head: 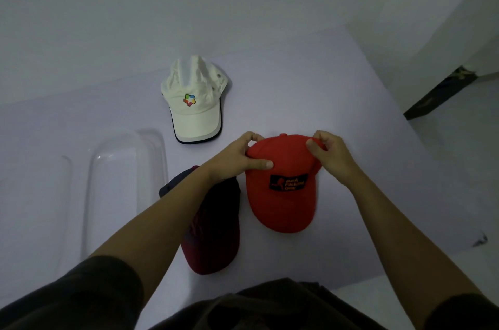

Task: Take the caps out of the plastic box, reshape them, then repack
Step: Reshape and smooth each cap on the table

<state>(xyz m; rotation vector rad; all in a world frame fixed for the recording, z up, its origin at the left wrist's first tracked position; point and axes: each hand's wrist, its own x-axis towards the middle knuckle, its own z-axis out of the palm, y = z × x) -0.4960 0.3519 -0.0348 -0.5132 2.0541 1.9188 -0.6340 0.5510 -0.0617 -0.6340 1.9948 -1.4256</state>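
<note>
A left hand (243,157) and a right hand (329,154) pinch opposite sides of the crown of a red cap (280,194) (thumbs on top). Uneven squeezing could crease it. The plastic box (121,181) lies left of the grip.

A: Can you read the patch (288,182) on the red cap (280,205)?
B: No, its lettering is too blurred.
A: And the maroon cap (213,235)?
B: Its crown, mid-frame, is hidden under the left forearm (167,216). The clear plastic box (124,184) at left is faint, and I can't make out its left wall.
</note>
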